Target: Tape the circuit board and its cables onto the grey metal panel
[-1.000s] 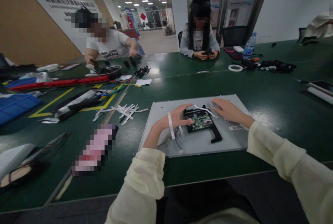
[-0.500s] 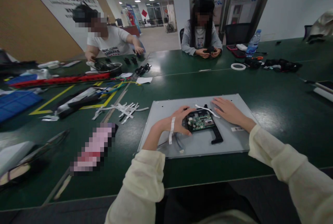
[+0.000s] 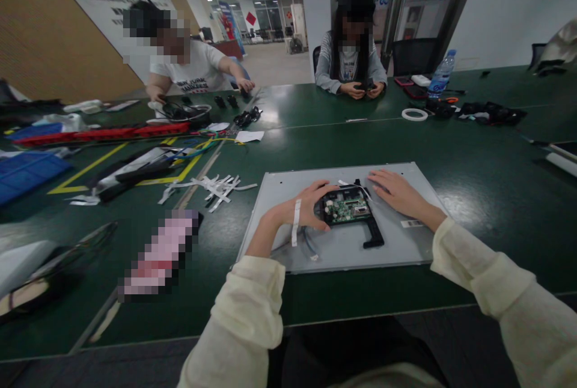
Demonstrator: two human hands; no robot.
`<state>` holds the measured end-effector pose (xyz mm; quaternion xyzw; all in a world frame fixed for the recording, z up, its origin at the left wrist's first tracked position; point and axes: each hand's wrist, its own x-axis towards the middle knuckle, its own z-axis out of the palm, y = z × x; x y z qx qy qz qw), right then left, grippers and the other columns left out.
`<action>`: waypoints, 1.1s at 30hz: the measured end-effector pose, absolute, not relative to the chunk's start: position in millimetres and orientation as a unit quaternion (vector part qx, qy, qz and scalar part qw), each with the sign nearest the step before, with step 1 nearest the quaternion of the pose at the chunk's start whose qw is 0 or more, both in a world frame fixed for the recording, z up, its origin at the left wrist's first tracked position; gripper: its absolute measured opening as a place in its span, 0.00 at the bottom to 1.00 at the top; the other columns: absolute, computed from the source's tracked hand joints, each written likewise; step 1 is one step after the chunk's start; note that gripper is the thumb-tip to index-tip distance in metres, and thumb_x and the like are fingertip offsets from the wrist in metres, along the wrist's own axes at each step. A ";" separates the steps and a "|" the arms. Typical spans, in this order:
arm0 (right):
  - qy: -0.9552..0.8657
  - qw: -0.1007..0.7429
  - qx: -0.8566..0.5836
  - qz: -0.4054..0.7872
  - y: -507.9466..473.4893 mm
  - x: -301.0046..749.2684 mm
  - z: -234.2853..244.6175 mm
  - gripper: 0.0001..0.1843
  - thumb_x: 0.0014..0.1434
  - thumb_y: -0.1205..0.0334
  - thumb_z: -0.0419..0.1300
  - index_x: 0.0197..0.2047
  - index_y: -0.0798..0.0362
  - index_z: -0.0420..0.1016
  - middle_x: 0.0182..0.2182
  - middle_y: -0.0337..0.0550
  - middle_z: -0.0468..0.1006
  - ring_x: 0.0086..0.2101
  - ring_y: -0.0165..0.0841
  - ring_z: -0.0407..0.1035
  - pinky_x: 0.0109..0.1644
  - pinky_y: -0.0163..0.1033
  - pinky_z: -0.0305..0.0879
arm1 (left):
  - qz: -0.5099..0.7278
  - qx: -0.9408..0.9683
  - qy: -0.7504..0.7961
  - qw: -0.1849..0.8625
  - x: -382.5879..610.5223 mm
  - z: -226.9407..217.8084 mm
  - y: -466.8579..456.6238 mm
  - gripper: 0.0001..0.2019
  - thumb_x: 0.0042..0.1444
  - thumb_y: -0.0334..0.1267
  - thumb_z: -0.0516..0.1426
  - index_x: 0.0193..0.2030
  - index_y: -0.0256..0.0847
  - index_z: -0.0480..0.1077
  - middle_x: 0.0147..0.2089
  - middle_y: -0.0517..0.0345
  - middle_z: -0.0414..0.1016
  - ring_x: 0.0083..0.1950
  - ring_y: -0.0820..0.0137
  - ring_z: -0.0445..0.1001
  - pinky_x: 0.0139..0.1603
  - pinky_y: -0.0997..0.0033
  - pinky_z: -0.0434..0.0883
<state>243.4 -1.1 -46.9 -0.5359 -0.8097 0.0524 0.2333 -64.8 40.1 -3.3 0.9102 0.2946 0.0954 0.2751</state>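
A green circuit board [image 3: 346, 208] in a black plastic frame [image 3: 373, 233] lies on a flat grey metal panel [image 3: 279, 196]. My left hand [image 3: 309, 205] is around the board's left end, with fingers along the far edge and thumb by the near edge. Stuck on that wrist is a white tape strip [image 3: 296, 223]. To the right of the frame, my right hand [image 3: 393, 190] rests on the panel with fingers stretched out, holding nothing. A thin white strip [image 3: 343, 182] shows partly behind the board, near my right fingertips. Thin cables [image 3: 310, 247] emerge below my left hand.
Left of the panel lie a pile of white strips [image 3: 220, 190] and a pink phone-shaped object [image 3: 160, 253]. A tape roll [image 3: 414, 114] and water bottle [image 3: 440, 75] are at the far right. Two people sit across the green table [image 3: 315, 139], both handling small dark items.
The white strip that arched over the board's far right corner now sits lower and mostly out of sight. My hands have barely moved.
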 end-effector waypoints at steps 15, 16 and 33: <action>-0.774 0.363 -0.496 0.151 -17.6 228.7 -24.9 0.19 0.65 0.54 0.49 0.55 0.50 0.70 0.50 0.46 0.75 0.49 0.38 0.70 0.54 0.46 0.64 | 0.121 0.906 0.269 0.303 -58.5 29.7 22.5 0.42 0.37 0.42 0.67 0.62 0.44 0.58 0.64 0.48 0.52 0.67 0.52 0.53 0.67 0.50 0.54; -0.774 0.363 -0.495 0.155 -18.0 228.3 -24.3 0.19 0.65 0.54 0.50 0.55 0.50 0.70 0.49 0.46 0.75 0.48 0.37 0.70 0.54 0.46 0.65 | 0.117 0.907 0.267 0.305 -58.5 29.0 22.8 0.42 0.37 0.43 0.67 0.62 0.44 0.58 0.64 0.48 0.52 0.67 0.52 0.53 0.67 0.50 0.55; -0.775 0.351 -0.505 0.143 -16.2 226.7 -27.4 0.18 0.64 0.56 0.49 0.53 0.49 0.71 0.49 0.46 0.75 0.47 0.39 0.70 0.52 0.46 0.66 | 0.149 0.890 0.270 0.334 -59.7 -2.6 43.1 0.44 0.33 0.41 0.67 0.61 0.45 0.59 0.65 0.47 0.50 0.70 0.50 0.48 0.68 0.48 0.51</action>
